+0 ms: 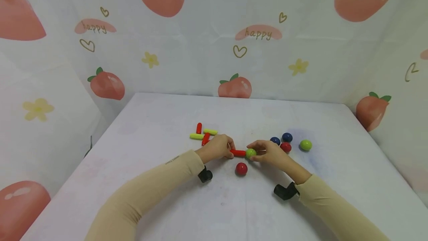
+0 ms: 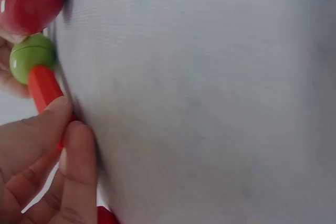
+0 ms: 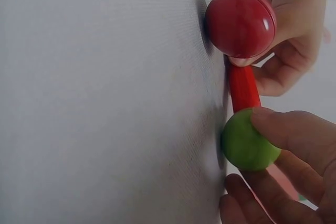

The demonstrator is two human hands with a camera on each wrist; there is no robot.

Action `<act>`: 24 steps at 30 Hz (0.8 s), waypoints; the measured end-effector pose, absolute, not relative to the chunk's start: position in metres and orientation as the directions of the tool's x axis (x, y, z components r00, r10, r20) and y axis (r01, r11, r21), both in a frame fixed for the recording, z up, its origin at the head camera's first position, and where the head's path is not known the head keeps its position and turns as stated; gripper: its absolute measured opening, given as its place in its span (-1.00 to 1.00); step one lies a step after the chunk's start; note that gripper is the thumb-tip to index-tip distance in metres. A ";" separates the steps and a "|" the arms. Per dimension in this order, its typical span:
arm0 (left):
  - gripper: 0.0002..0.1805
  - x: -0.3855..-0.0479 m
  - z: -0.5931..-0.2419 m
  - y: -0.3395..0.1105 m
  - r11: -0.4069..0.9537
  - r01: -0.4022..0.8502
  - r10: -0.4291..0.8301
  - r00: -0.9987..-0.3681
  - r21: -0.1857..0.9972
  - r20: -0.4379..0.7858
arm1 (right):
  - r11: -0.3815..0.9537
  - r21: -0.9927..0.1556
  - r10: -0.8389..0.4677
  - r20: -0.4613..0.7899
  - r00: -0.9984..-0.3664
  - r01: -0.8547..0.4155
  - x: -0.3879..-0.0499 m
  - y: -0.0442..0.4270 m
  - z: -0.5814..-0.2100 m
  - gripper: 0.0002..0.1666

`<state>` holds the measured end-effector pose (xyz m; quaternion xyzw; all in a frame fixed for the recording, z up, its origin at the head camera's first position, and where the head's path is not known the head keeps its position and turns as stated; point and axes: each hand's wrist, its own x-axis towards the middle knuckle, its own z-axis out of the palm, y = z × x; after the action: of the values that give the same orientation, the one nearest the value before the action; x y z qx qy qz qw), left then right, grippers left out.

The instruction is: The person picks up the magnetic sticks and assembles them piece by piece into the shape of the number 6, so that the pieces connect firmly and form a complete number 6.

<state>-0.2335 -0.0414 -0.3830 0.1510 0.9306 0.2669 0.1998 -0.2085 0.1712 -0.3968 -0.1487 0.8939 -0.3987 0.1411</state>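
Note:
My left hand [image 1: 218,147] pinches one end of a short red stick [image 1: 239,153] between thumb and fingertips, low over the white table. The stick's other end meets a green ball [image 1: 250,153]. Thumb and fingers of my right hand [image 1: 271,154] hold that ball from the right side. In the left wrist view, a thin seam line runs round the green ball [image 2: 32,56]. Just in front of the stick sits a glossy red ball [image 1: 241,169], touched by neither hand. The right wrist view shows the red stick [image 3: 244,87] running up from the green ball to the left fingers.
Behind my left hand lie several loose sticks, among them a red stick [image 1: 199,128] and a yellow-green stick [image 1: 196,136]. Beyond my right hand are two blue balls [image 1: 287,137], a red ball [image 1: 285,147] and another green ball [image 1: 305,145]. A printed cloth [image 1: 200,58] hangs behind the table.

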 end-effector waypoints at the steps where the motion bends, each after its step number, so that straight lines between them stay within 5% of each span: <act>1: -0.85 -0.234 -0.384 -0.042 0.813 0.170 0.386 -0.873 0.557 -0.297 | 0.639 -0.755 -0.374 -0.140 -0.917 -0.145 -0.209 0.171 -0.397 -0.56; 11: -0.70 -0.232 -0.371 -0.048 0.807 0.100 0.378 -0.845 0.582 -0.379 | 0.651 -0.740 -0.386 -0.127 -0.914 -0.172 -0.208 0.170 -0.396 -0.56; 24: -0.74 -0.199 -0.353 -0.048 0.681 0.198 0.440 -0.881 0.705 -0.178 | 0.646 -0.741 -0.383 -0.108 -0.917 -0.182 -0.208 0.171 -0.398 -0.56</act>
<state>-0.1985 -0.0475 -0.3527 0.1768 0.9012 0.3579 0.1688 -0.2080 0.1714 -0.3977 -0.1574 0.8981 -0.3899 0.1287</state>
